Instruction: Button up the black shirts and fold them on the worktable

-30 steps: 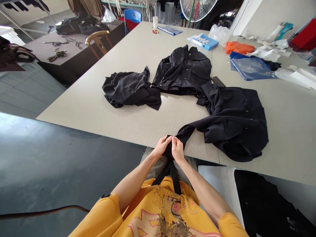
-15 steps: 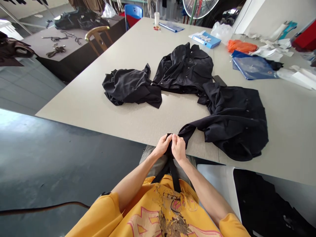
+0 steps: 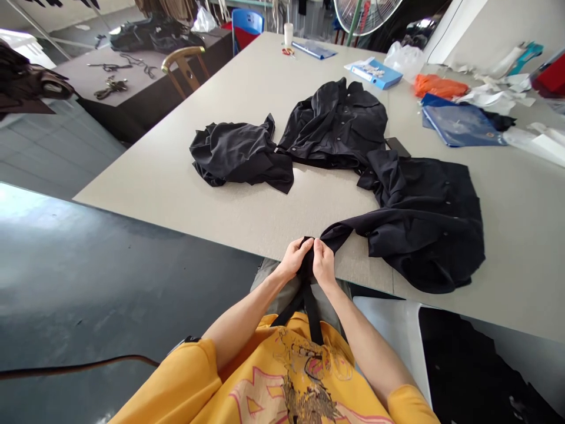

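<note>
A black jacket (image 3: 435,224) lies at the right of the table, one sleeve stretched toward me. My left hand (image 3: 295,257) and my right hand (image 3: 323,262) pinch the end of that sleeve at the table's front edge, thumbs nearly touching. The exact part between my fingers is mostly hidden. Just behind lies a second black jacket (image 3: 342,126) with buttons down its front. A crumpled black garment (image 3: 241,153) rests to its left, touching it or nearly so.
The large table (image 3: 145,182) has blue folders (image 3: 465,123), an orange plastic bag (image 3: 439,86), a blue binder (image 3: 375,73) and scissors (image 3: 288,52) on it. A dark phone-like slab (image 3: 397,147) lies between the jackets. A chair (image 3: 185,68) stands left; black cloth (image 3: 472,365) is low right.
The whole view has shifted slightly, so the table and garments appear a little farther right. Both hands keep their pinch on the sleeve, with only slight movement.
</note>
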`<state>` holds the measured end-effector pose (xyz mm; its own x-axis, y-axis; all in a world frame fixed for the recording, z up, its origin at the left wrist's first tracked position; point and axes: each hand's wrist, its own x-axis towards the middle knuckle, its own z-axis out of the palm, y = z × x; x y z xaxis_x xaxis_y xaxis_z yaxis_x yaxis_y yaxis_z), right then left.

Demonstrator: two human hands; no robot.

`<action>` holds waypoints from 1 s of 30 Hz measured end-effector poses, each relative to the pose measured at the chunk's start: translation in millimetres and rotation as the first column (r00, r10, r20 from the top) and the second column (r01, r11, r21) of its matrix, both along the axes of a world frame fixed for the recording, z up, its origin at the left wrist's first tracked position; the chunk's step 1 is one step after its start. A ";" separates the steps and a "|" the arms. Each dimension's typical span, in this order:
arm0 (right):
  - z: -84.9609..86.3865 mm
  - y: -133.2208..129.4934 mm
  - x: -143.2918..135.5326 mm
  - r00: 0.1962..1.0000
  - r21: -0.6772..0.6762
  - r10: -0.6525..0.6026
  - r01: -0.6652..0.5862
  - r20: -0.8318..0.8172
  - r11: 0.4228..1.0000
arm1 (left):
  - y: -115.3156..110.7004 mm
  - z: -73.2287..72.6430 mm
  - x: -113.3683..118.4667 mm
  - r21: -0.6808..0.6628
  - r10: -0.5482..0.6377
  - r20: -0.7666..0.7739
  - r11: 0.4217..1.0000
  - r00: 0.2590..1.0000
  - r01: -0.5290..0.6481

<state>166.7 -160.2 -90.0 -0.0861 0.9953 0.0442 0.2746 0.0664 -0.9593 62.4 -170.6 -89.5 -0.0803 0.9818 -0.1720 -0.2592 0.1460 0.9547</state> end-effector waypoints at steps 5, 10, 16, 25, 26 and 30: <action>4.3 4.1 3.8 0.989 -0.030 0.138 -0.140 -0.056 0.990 | 0.5 -2.0 -11.0 0.076 -0.020 -0.202 0.996 0.979 0.036; 14.8 10.3 12.5 0.944 0.017 0.327 -0.328 0.043 0.945 | -0.6 7.7 -27.8 -0.017 -0.130 -0.151 0.992 0.980 0.128; 18.5 16.9 21.1 0.884 -0.064 0.463 -0.459 0.065 0.886 | -5.7 14.8 -36.1 0.077 -0.161 -0.511 0.970 0.845 0.231; 21.5 10.3 30.0 0.898 -0.027 0.432 -0.431 0.084 0.902 | -14.2 15.4 -39.5 0.107 -0.178 -0.431 0.963 0.884 0.246; 21.9 9.2 31.2 0.905 -0.009 0.412 -0.413 0.106 0.910 | -15.3 15.9 -40.3 0.104 -0.180 -0.402 0.965 0.898 0.241; 25.6 7.2 36.1 0.903 0.081 0.365 -0.390 0.225 0.917 | -22.5 16.7 -41.3 0.107 -0.206 -0.308 0.963 0.929 0.249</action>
